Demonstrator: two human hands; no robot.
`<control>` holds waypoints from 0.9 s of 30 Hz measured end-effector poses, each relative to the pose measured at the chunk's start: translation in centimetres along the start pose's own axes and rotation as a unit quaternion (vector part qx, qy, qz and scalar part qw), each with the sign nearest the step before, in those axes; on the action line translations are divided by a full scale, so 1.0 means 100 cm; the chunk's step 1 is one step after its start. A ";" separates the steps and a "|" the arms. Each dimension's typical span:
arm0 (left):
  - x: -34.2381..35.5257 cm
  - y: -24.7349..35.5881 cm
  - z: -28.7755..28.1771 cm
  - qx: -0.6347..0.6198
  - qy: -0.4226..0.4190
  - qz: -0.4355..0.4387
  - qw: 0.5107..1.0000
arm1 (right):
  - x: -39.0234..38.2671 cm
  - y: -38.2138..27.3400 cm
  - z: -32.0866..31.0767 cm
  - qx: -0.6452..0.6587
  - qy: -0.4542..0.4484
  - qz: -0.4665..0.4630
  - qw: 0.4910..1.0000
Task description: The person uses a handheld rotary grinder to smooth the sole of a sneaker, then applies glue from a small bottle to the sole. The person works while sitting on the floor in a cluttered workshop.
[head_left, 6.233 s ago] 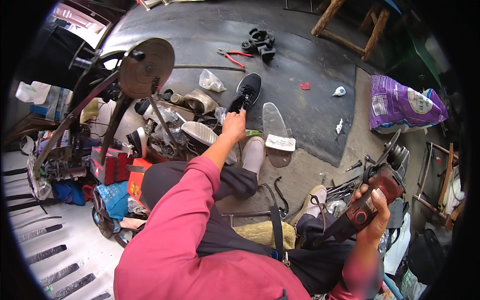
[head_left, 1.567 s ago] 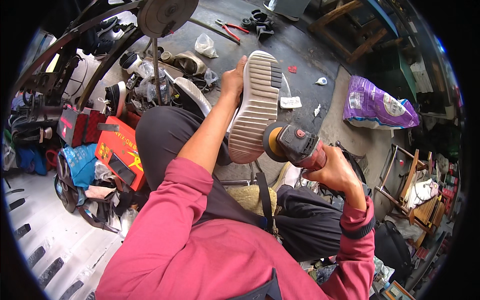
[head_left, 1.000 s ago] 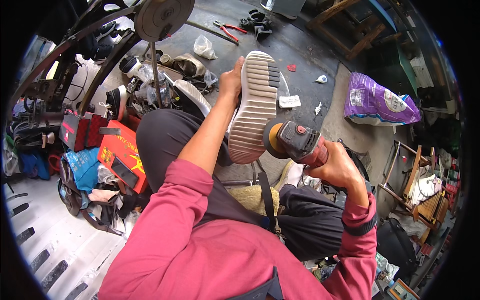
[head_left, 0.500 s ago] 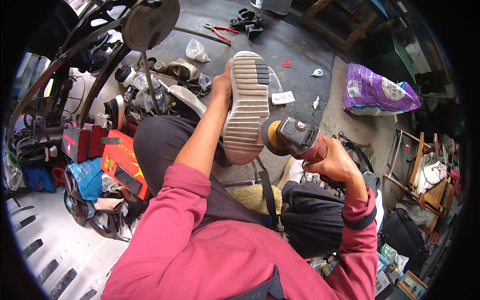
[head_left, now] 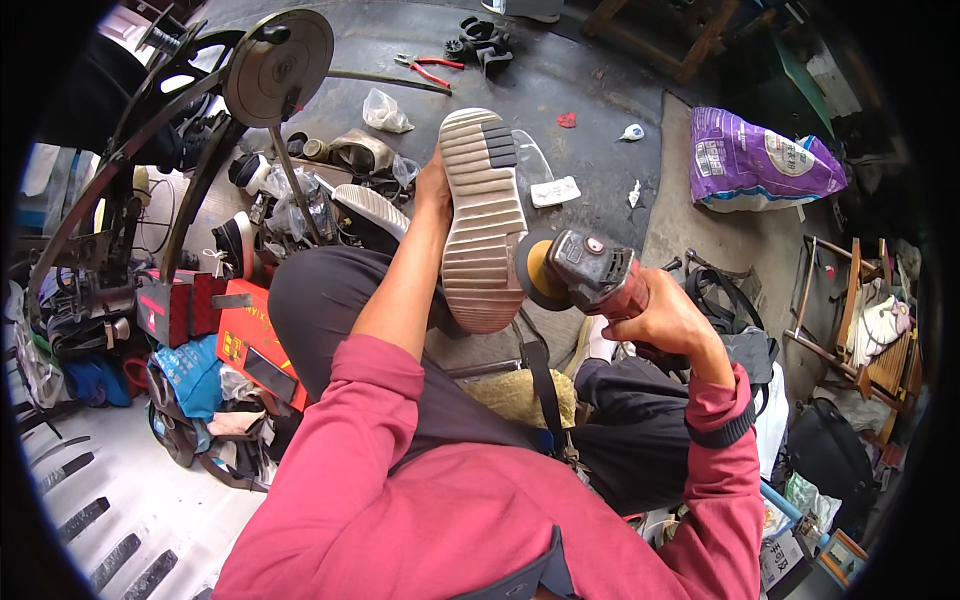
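Note:
A shoe is held with its pale, ribbed sole (head_left: 482, 225) turned up toward me; a dark patch marks the sole's far right part. My left hand (head_left: 433, 185) is closed round the shoe's left side, its fingers mostly hidden behind the shoe. In my right hand (head_left: 665, 315) is a red and black angle grinder (head_left: 597, 270), gripped by its body. The grinder's yellow-faced disc (head_left: 541, 268) is at the right edge of the sole's near end; whether it touches, I cannot tell. Another shoe (head_left: 370, 208) with a white sole lies beyond my left knee.
A dark iron machine with a round wheel (head_left: 278, 68) stands at the far left. Red-handled pliers (head_left: 432, 72) and a clear plastic bag (head_left: 386, 112) lie on the floor ahead. A purple sack (head_left: 745, 160) and a wooden folding chair (head_left: 855, 325) are on the right.
The whole view has shifted slightly. Shoe and grinder sit a little further left in the picture, keeping nearly the same places relative to each other. Both hands keep their grips.

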State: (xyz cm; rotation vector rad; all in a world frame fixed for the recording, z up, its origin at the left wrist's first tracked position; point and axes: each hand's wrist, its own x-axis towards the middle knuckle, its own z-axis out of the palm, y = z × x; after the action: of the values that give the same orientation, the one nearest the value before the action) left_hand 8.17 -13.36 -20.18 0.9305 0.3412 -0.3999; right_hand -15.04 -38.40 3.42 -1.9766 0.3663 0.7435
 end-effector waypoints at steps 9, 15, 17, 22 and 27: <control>0.007 -0.012 -0.016 -0.021 -0.036 -0.012 0.999 | -0.025 0.015 0.012 0.005 -0.020 0.008 1.000; 0.004 -0.009 -0.014 -0.017 -0.023 -0.043 0.999 | 0.003 0.012 0.004 0.035 -0.016 0.007 0.999; 0.002 -0.008 -0.013 -0.027 -0.052 -0.040 0.997 | 0.003 0.012 0.004 0.052 -0.033 0.020 0.998; 0.000 -0.009 -0.012 -0.024 -0.052 -0.041 0.998 | -0.018 0.027 0.017 0.039 -0.027 0.020 0.999; 0.000 -0.008 -0.015 -0.034 -0.057 -0.048 0.997 | -0.005 0.039 0.018 0.100 -0.027 0.066 0.992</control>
State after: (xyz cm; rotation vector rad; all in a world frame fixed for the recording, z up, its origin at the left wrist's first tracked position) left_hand 7.63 -12.60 -21.60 0.8241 0.2940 -0.5235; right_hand -18.13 -38.80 0.46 -1.7531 0.5227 0.8110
